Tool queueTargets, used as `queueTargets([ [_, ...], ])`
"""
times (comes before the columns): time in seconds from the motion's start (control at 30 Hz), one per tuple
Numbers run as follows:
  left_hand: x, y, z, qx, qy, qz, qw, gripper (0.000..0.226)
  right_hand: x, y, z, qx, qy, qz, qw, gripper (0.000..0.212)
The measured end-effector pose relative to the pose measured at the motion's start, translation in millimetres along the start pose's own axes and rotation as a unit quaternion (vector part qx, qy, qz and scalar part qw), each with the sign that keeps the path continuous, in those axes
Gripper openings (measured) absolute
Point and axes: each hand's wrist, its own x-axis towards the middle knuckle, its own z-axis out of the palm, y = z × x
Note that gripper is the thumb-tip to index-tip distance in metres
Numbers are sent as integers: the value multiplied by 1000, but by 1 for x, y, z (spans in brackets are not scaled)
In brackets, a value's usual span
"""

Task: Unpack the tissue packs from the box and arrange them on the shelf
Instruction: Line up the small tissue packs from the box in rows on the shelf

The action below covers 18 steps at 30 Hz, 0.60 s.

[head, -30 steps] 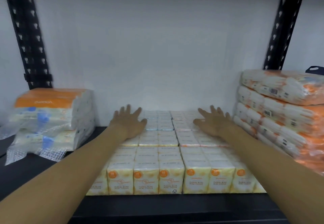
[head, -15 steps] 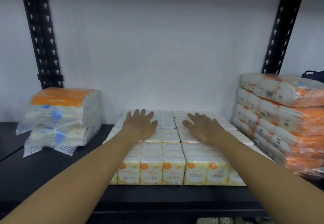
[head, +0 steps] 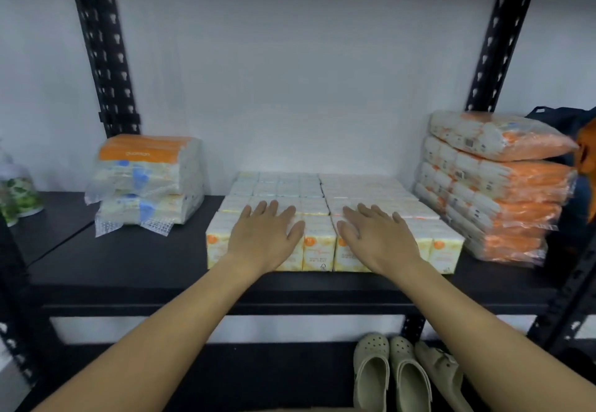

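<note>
Both hands lie flat, fingers straight and slightly spread, palms down on the front rows of the tissue packs (head: 322, 185). The left hand (head: 266, 237) covers the front-left part of the block; the right hand (head: 375, 239) covers the front-centre part. Neither hand grips or pinches anything.

The tissue packs form one low, close-set block on the shelf (head: 129, 260), running from just behind its front edge to the back wall, near the middle of the shelf. The printed faces look outward at the front edge. The box is not in view, apart from a possible sliver at the bottom border, which I cannot identify.

Judgement: the step in hand is levelling and squaring the block. To do it well, press evenly through both palms so no pack rides high, then draw the front faces into one straight line parallel with the shelf's front edge. Keep pressure light: the packs are soft and will likely dent or skew.

Flanking stock: an orange-topped bundle (head: 145, 179) towards the left end, well apart; a stack of orange bundles (head: 496, 185) at the right end, just beside the block. Avoid pushing sideways into that stack.
</note>
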Motion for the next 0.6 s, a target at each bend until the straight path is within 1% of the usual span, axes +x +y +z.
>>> queueTargets([
  [0.03,-3,1,-1,-3,8,1,1000,60,-4,0,0,13,18,1,1000,61],
  [0.1,-15,4,-5,-26,48,5,998,59,-19,-4,1,68,71,5,995,60],
  [0.17,-37,11,-8,-92,94,18,991,55,-44,-12,3,132,122,6,984,57],
  [0.23,-66,21,-3,-168,124,44,977,52,-75,-21,11,175,143,-7,974,57],
  [0.33,-120,37,17,-242,138,72,958,54,-129,-32,36,229,141,-22,963,59],
  [0.43,-165,47,51,-285,98,70,951,52,-175,-33,71,266,105,2,958,59],
  [0.53,-200,51,91,-319,45,30,946,46,-208,-26,112,271,60,32,960,56],
  [0.6,-217,51,117,-321,11,6,947,45,-223,-20,137,268,30,49,962,55],
])
